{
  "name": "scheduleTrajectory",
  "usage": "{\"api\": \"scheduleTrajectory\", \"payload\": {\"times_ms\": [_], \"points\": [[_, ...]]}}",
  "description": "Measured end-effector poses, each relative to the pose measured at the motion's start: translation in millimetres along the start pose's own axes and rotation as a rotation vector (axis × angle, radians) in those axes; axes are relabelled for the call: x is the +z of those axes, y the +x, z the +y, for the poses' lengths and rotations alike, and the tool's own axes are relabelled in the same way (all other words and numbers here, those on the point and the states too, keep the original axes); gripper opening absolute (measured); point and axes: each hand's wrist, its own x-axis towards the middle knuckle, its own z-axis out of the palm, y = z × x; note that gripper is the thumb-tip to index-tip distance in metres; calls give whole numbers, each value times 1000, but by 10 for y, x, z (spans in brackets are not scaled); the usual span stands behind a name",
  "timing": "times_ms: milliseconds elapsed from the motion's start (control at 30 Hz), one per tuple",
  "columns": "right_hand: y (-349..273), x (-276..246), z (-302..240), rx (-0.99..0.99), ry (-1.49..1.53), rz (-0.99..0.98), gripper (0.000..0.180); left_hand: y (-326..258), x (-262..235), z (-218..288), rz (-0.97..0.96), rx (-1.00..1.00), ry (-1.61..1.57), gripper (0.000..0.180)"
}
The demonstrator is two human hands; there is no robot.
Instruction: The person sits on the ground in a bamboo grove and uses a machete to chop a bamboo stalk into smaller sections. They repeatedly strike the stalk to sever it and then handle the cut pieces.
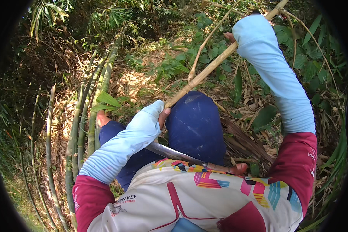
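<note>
A dry tan bamboo pole [207, 72] with thin side branches runs diagonally from above my knee to the upper right. My left hand [155, 113], in a light blue sleeve cover, is closed around its lower end. Farther up, my right hand [248, 34] grips the same pole; the cover hides most of its fingers, and one fingertip shows at the left. Across my lap, below the left hand, lies a machete with a curved steel blade [176, 154] and a brown handle [221, 167]. Neither hand touches it.
Several green bamboo stems [81, 120] stand or lean at the left. My bent knee [197, 125] in blue trousers is under the pole's lower end. Dry leaves [141, 81] litter the ground, with leafy plants [303, 65] at the right and dense undergrowth behind.
</note>
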Motion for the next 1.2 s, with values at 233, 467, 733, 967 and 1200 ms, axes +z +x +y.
{"api": "scheduleTrajectory", "payload": {"times_ms": [233,467,733,967,1200], "points": [[-38,245,-123,73,120,-354,35,91,62,-228,-108,20,19,27],[-107,382,-249,63,154,-291,39,84,187,-490,-83,15,-42,32],[-212,1026,-238,400,350,-709,46,172,244,-375,-280,-221,-169,40],[-784,1042,-540,288,426,-480,37,147,594,-447,-43,-89,-467,42],[-726,1002,-282,124,353,-357,29,259,9,-334,-177,-24,-39,37]]}}
